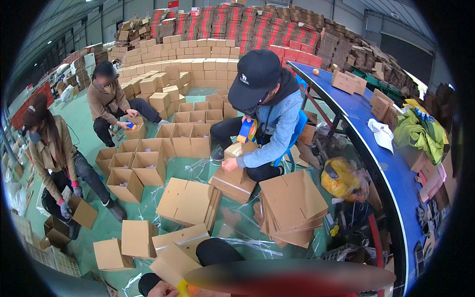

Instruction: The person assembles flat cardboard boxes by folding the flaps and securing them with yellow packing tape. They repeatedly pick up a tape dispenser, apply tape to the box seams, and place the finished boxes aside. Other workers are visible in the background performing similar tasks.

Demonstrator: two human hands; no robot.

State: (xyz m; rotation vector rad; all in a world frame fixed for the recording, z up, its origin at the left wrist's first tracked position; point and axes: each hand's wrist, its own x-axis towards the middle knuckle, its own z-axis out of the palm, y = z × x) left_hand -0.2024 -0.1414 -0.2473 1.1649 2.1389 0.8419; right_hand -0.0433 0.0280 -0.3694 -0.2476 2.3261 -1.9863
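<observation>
At the lower edge, my left hand (162, 289) comes out of a black cuff, its fingers curled closed beside a bright yellow-orange thing (185, 288). What those fingers hold is hidden. Only a sliver of my right hand (212, 293) shows on the other side of the yellow-orange thing, with its fingers cut off by the edge. Just beyond both hands a brown cardboard box (174, 263) stands tilted, a flap raised behind it. My dark-clad knee (217, 251) is right of this box. A blurred red and dark shape covers the lower right.
Flat carton stacks (190, 202) (293, 200) lie ahead. Two boxes (138, 238) stand left; rows of open boxes (149, 168) fill the middle. A co-worker (279, 116) tapes a box ahead; two others (49, 158) (106, 101) work left. A blue table (356, 116) runs along the right.
</observation>
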